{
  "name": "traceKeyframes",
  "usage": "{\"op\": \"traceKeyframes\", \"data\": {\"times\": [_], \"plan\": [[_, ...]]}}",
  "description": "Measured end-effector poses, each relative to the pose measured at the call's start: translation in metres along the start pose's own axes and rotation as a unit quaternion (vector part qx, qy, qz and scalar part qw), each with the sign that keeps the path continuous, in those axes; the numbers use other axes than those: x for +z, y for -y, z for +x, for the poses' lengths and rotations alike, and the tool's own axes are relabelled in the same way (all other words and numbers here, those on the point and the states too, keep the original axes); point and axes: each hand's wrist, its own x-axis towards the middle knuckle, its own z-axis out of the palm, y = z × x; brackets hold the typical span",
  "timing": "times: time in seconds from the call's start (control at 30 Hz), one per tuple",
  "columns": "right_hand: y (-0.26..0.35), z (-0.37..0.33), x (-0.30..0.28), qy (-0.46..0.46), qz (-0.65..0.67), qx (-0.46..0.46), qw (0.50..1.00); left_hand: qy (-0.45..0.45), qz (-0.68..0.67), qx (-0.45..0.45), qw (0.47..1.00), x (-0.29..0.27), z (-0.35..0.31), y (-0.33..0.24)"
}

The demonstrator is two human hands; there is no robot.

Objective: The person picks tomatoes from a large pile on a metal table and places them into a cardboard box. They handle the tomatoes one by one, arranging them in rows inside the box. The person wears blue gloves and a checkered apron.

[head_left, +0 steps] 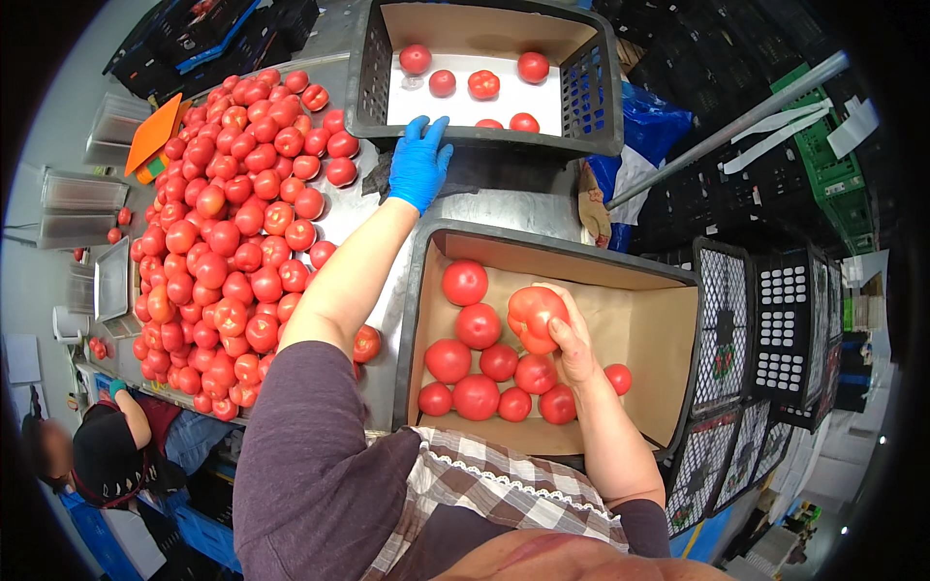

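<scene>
My right hand (575, 341), bare, is closed round a large red tomato (531, 318) and holds it above the near crate (554, 240). This crate is dark plastic lined with brown paper, and several tomatoes (477, 397) lie in its left part, with one more beside my right wrist. My left hand (418, 167), in a blue glove, reaches forward to the front rim of the far crate (484, 138). Its fingers are stretched out with the thumb apart, and nothing shows in them. Inside the far crate several tomatoes (484, 85) rest on a white base.
A big heap of tomatoes (223, 242) covers the metal table at left. Clear plastic containers (82, 208) and an orange sheet (153, 136) stand beyond it. Stacked black crates (722, 320) and a metal pole (727, 131) are at right. Another person (107, 445) is at lower left.
</scene>
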Motion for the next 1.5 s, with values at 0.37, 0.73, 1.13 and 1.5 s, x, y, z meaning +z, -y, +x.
{"op": "traceKeyframes", "data": {"times": [0.37,0.73,1.13,1.5], "plan": [[-0.001,-0.003,0.004,-0.004,-0.041,0.02,0.999,0.003,0.003,0.012,1.0,-0.005,-0.014,-0.005],[-0.005,-0.012,0.012,-0.008,-0.039,0.037,0.999,0.046,0.036,-0.018,0.998,-0.01,0.009,-0.003],[0.011,-0.024,0.016,-0.022,-0.03,0.013,0.999,0.018,0.31,-0.056,0.949,0.037,0.112,0.013],[0.029,-0.04,0.036,-0.068,-0.006,0.042,0.997,0.094,0.281,-0.184,0.937,0.053,0.185,-0.027]]}}
